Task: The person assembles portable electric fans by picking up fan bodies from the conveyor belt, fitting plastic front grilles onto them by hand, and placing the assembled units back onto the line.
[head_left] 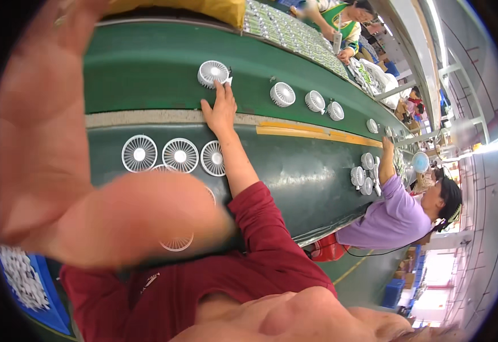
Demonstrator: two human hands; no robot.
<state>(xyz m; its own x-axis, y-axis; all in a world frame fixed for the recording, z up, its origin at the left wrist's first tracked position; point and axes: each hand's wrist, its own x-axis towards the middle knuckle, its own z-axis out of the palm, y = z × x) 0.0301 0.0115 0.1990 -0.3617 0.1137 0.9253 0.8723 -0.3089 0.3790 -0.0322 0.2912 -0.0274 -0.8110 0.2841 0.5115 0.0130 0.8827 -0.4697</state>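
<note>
Fan (211,72) sat on the green belt (140,71), white and round. My right hand (221,108) touched its near side with the fingertips. The fingers were stretched out and the thumb stood wide of them, so the hand was not closed around it. My left hand (41,137) was a big blur very close to the camera. I could not tell if it was wide or narrow, or if it held something.

To the right on the belt, 3 more fans (282,94) sat near each other, and others were farther off. A pale strip (146,118) ran between the belt and the dark green table (300,171) on my side. A yellow strip (317,133) lay farther right. On the table, 3 white grids (139,154) made a row, and more showed in part by the blur.

Over to the right, a person (386,219) in purple had an arm out toward the belt. Near that arm, 3 fans (357,177) were close together on the table. Across the belt, another person in green (335,20) was by a white thing (337,43). Low on the left, a blue box (57,310) held many small white parts (23,279). My sleeve (263,219) was dark red.
</note>
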